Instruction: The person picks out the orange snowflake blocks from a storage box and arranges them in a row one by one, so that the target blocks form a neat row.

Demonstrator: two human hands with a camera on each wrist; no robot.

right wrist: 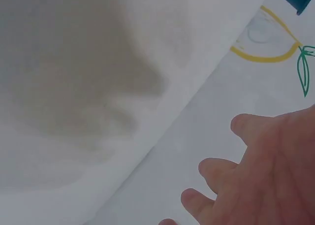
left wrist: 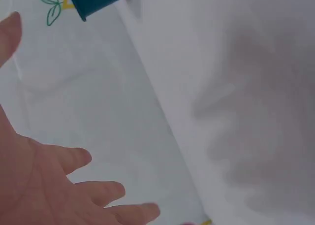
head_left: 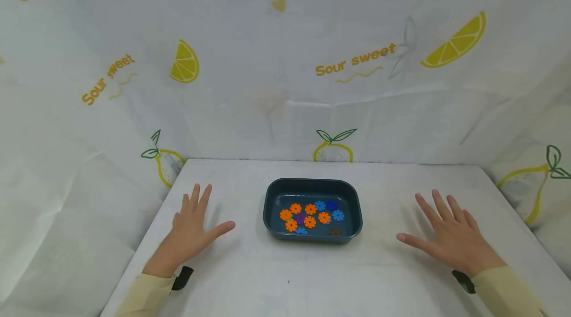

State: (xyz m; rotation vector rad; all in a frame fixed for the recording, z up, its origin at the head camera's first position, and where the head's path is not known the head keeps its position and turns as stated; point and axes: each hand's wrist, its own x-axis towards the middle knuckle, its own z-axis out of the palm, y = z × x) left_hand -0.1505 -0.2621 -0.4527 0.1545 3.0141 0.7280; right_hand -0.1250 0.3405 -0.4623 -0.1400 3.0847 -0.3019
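Palms down, our left hand (head_left: pixel 189 233) at nine o'clock and right hand (head_left: pixel 450 235) at three flank the tray (head_left: pixel 312 188), fingers spread, holding nothing.

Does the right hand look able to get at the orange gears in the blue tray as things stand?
Probably yes. The right hand lies flat and open on the table, holding nothing. The tray sits between both hands, uncovered, with bare tabletop between it and that hand. The orange gears lie exposed inside.

Glossy dark plastic tray (head_left: pixel 272 208), matt white table (head_left: pixel 250 277), creased printed cloth backdrop (head_left: pixel 285 84).
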